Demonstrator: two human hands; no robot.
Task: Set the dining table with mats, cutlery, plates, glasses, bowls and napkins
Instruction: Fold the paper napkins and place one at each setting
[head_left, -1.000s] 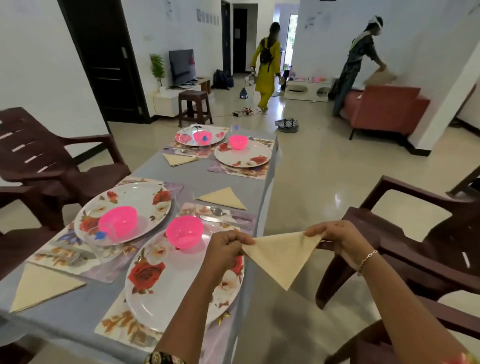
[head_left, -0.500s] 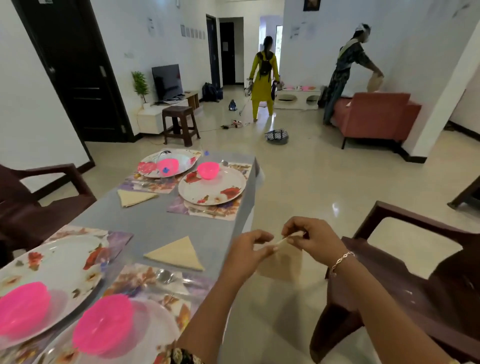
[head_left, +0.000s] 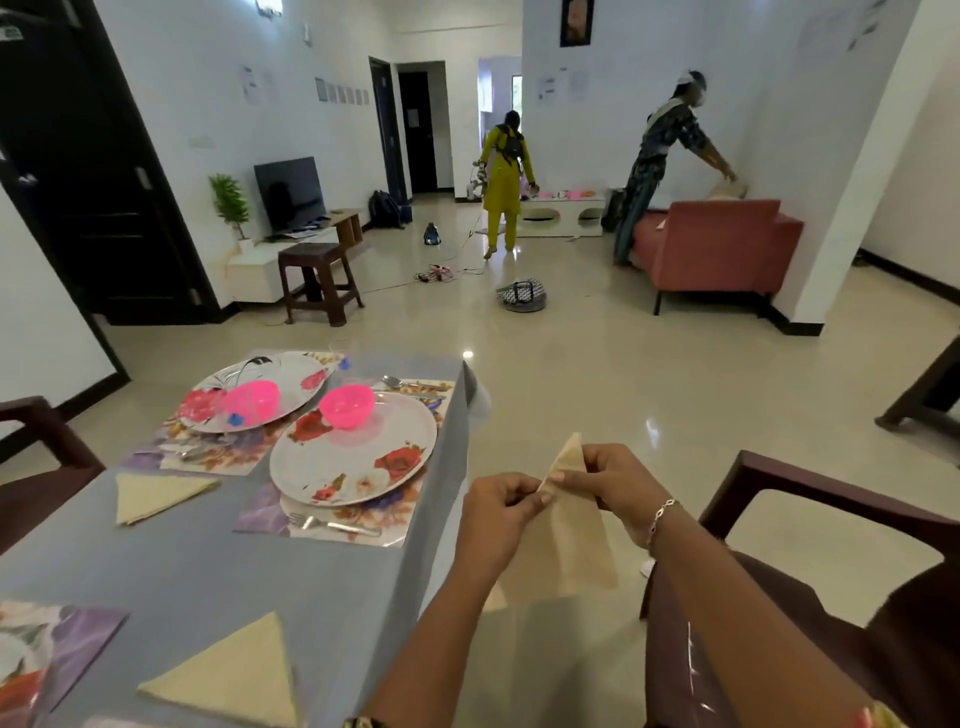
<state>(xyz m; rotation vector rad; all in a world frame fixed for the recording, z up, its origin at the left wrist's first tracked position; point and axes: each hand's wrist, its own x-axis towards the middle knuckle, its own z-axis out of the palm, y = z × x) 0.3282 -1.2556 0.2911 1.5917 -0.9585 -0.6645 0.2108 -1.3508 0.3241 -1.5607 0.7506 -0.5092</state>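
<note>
I hold a cream napkin (head_left: 576, 530) folded to a narrow triangle, off the table's right edge, above the floor. My left hand (head_left: 501, 512) pinches its left corner and my right hand (head_left: 610, 480) pinches its upper part. On the grey table (head_left: 249, 577) the far right setting has a floral plate (head_left: 358, 457) with a pink bowl (head_left: 346, 406) on a floral mat (head_left: 260, 514), a fork (head_left: 332, 525) in front and a spoon (head_left: 410, 384) behind. The far left plate (head_left: 270, 379) carries another pink bowl (head_left: 253, 402). Two folded napkins lie flat, one at the left (head_left: 156, 496), one near me (head_left: 234, 675).
A brown plastic chair (head_left: 810, 525) stands right of my arms, another chair (head_left: 31, 467) at the table's left. A near mat and plate edge (head_left: 31, 660) show at bottom left. Beyond are a stool (head_left: 319, 280), a red sofa (head_left: 722, 249) and two people.
The napkin went from a wide triangle stretched between my hands to a narrower folded triangle held upright. My hands came together. My view lifted toward the table's far end.
</note>
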